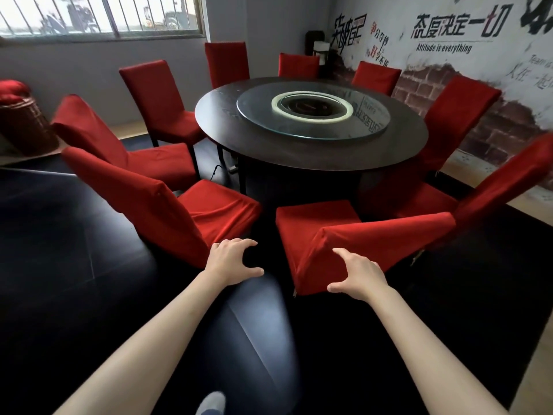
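Two bare forearms reach up from the bottom of the frame toward a pair of red-covered chairs at lower centre. The left grip [232, 259] is released, its fingers spread and lightly bent and holding nothing. It sits just beside the lower edge of the near left chair [143, 205], over the dark gap between the two chairs. The right grip [357, 272] is also released, with the thumb splayed toward the left and the fingers fanned out. It lies in front of the tilted backrest of the near right chair [389, 244], low on the cover. Whether the palm touches the cloth cannot be told.

Both chairs face the round dark desk [299, 157] at the centre of the frame, their seats close to its rim. A glass turntable [260, 115] rests on the desk top.

More red chairs [158, 94] ring the desk on the left, far and right sides. A barred window [98, 13] fills the upper left, and a wall mural [449, 28] with lettering and painted brick covers the upper right. A basket [21, 124] draped in red stands at the left edge. The glossy black floor [59, 265] spreads across the lower frame, where a dark trouser knee [257, 324] and a grey shoe [211, 402] show between the arms.
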Demonstrator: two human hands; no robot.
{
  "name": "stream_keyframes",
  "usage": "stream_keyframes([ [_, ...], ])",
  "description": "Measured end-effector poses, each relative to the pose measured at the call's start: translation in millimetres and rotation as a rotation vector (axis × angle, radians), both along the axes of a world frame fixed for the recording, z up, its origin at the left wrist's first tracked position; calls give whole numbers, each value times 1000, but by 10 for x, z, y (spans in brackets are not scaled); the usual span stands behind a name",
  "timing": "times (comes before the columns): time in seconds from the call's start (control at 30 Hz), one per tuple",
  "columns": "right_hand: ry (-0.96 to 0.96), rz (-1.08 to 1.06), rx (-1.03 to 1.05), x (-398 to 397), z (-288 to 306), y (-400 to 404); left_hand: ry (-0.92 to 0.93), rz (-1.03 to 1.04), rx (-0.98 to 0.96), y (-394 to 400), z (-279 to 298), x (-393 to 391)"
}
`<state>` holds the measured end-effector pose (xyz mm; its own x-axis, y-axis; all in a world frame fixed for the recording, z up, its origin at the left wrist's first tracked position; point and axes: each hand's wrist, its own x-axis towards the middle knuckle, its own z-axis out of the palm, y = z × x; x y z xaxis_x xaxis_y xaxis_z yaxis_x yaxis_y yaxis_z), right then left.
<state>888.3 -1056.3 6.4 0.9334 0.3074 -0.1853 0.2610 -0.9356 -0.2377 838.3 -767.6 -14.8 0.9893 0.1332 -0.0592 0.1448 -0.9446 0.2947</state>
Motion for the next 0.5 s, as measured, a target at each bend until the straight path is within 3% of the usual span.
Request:
stream_keyframes([
  [0.27, 16, 22, -37, -192, 0, 576, -24, 0, 2, 491, 1, -231],
  [0.5, 8, 60, -28, -401, 11, 1635, -10, 38, 24, 1526, -5, -527],
])
